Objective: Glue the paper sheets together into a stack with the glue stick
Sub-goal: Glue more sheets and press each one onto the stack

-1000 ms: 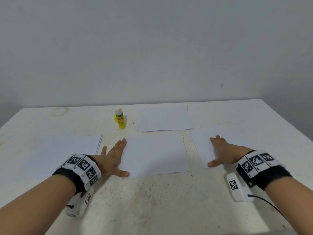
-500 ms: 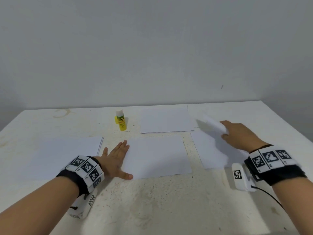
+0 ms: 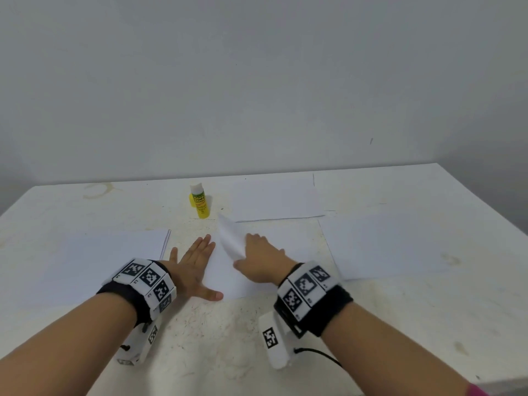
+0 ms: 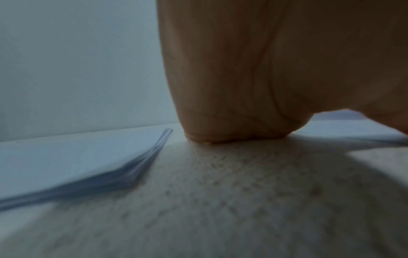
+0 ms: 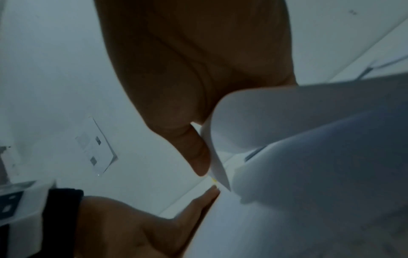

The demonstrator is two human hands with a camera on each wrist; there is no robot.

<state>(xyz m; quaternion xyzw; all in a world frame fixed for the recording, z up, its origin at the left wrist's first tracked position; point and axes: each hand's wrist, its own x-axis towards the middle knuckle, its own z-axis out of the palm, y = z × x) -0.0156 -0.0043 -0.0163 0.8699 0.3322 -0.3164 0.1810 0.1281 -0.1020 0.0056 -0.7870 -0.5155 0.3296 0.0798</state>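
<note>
Near strip of surface [image 3: 228, 338] in front of both hands bare, open for passing. Glue stick [image 3: 199, 202] upright at back, bare gap to left paper stack [image 3: 85, 252]. Right hand [image 3: 261, 264], curled sheet [image 3: 230, 238] block centre. Far right corner seemingly bare, view blurred.

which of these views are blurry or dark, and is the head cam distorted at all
Head view: evenly lit and mostly sharp, though the table edges bow from wide-angle distortion. Left wrist view: dim, bluish, the paper stack soft and smeared, the left hand casting a broad shadow. Right wrist view: darkest, with the right hand underexposed and the held sheet blurred.
</note>
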